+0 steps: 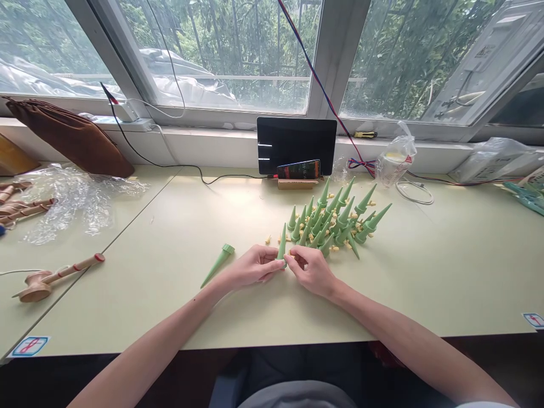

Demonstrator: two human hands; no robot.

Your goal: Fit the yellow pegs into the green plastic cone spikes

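My left hand (258,263) is closed around the lower part of a green watering spike (283,241), which stands upright with its point up. Fingers of my right hand (312,271) are pinched beside the base of that spike, on a small yellow valve (290,253) that is mostly hidden by them. Just behind my hands, a loose yellow valve (267,240) lies on the table. Another green spike (219,263), with a ribbed cap, lies on its side left of my left hand. Several green spikes with yellow valves (329,218) form a cluster behind my right hand.
A dark tablet (297,139) leans at the back behind a phone (298,169) on a small stand. A wooden kendama (40,285) and crumpled clear plastic (80,198) lie at the left. A white cable (414,192) and a bagged cup (395,161) are at the back right.
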